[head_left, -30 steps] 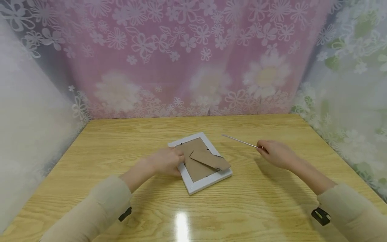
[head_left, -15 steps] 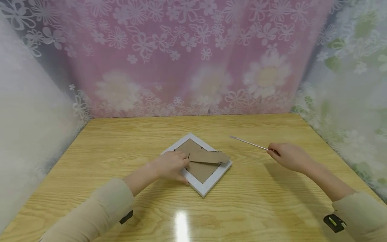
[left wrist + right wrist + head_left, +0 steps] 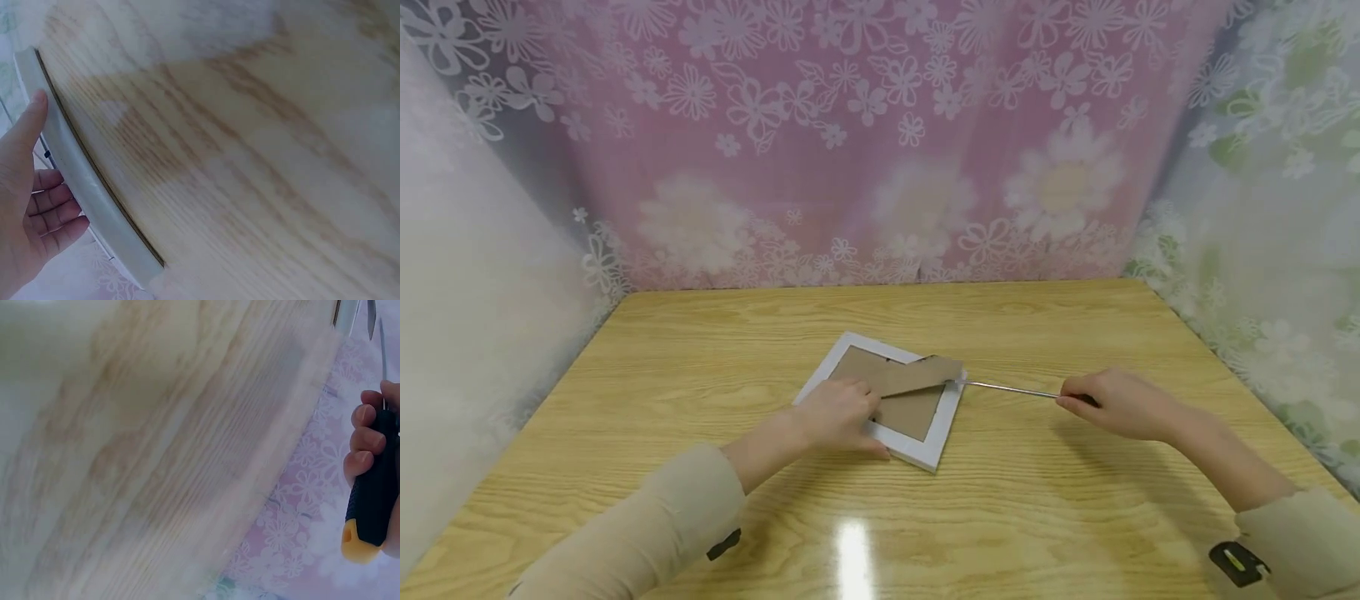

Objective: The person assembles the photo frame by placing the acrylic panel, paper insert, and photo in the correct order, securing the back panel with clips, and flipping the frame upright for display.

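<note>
A white picture frame (image 3: 929,454) lies face down on the table, its brown cardboard backing (image 3: 910,417) up. The cardboard stand (image 3: 921,377) is tilted up from the backing toward the right. My left hand (image 3: 838,412) grips the frame's near left side, thumb along the outer edge and fingers over the back; the left wrist view shows this thumb on the white rim (image 3: 81,169). My right hand (image 3: 1120,404) holds a screwdriver (image 3: 1011,389) by its black handle (image 3: 375,481) with a yellow end. Its tip meets the frame's right side near the stand's end; exact contact is unclear.
The wood-grain table (image 3: 700,333) extends around the frame on all sides. A pink flowered curtain (image 3: 850,167) stands behind its far edge, with pale curtains left and right. A bright reflection lies on the near tabletop.
My left hand has turned the frame counter-clockwise. My right hand drew back to the right, then lowered the screwdriver so its tip reaches the frame's right side.
</note>
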### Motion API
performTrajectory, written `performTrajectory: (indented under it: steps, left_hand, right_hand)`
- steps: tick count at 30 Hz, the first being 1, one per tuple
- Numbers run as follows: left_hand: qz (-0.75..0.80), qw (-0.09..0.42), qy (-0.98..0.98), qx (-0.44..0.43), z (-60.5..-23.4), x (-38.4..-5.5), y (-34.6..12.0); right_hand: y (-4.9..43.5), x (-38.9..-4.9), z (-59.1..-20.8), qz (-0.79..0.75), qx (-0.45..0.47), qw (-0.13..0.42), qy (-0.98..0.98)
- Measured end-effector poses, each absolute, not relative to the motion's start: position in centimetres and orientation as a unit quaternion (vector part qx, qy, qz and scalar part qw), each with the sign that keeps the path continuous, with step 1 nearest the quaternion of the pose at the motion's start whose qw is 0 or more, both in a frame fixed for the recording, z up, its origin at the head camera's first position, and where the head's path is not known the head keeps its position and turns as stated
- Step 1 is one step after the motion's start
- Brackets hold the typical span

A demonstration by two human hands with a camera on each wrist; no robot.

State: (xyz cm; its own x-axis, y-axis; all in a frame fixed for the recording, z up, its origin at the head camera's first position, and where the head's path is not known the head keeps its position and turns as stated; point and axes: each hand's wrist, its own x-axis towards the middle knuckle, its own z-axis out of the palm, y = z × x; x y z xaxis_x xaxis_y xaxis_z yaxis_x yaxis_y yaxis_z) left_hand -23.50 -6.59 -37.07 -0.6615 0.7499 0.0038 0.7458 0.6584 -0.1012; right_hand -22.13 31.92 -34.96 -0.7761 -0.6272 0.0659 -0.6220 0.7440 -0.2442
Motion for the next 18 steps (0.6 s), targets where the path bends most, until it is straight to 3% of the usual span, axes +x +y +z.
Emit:
performTrajectory:
  steps: [18]
  left_hand:
    - [0.034, 0.062, -0.92, -0.385, -37.1, -22.8, -5.8]
  right_hand:
    - [29.8, -22.0, -35.2, -0.114, -0.347, 0.056, 0.929]
